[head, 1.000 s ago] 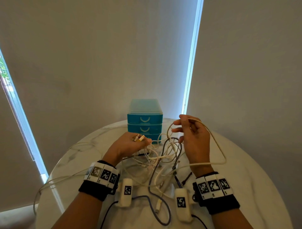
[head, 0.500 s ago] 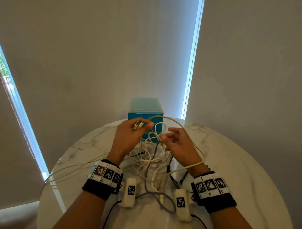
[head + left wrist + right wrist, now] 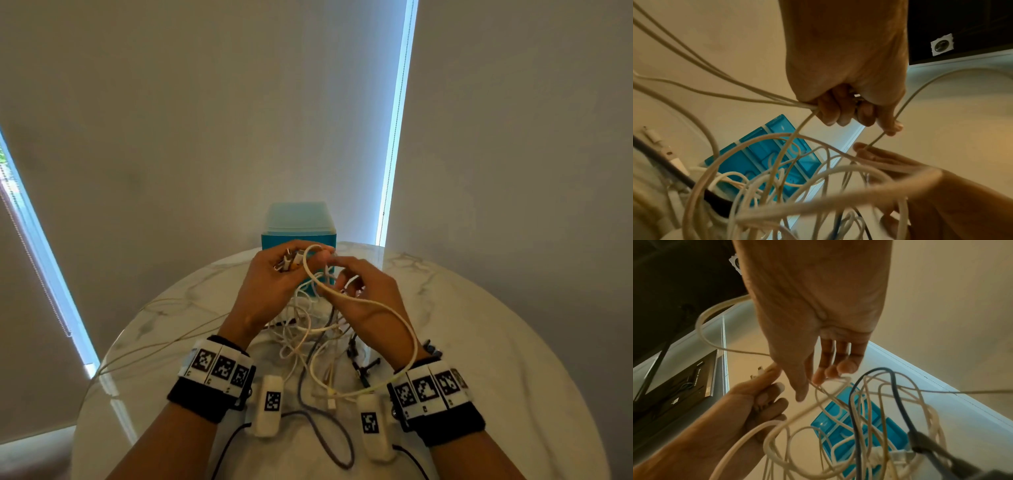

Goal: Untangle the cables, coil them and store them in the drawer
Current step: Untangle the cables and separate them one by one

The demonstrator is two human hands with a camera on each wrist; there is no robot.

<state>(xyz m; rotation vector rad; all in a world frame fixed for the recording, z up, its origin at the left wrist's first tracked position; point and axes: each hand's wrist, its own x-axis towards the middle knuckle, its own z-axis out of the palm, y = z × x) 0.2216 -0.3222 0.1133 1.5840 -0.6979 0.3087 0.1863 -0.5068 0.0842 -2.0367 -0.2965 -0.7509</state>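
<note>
At frame centre your left hand (image 3: 270, 284) grips cable plugs (image 3: 289, 263) while your right hand (image 3: 363, 298) pinches a white cable (image 3: 394, 308).

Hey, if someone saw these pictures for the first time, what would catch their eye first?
Probably the tangle of pale cables heaped mid-table between both wrists. Just above it, the left hand grips a bundle of connector ends while the right hand works a cream cable loop that arcs back past its wrist. Behind the hands stands a bright blue drawer unit at the far edge of the marble table.
</note>
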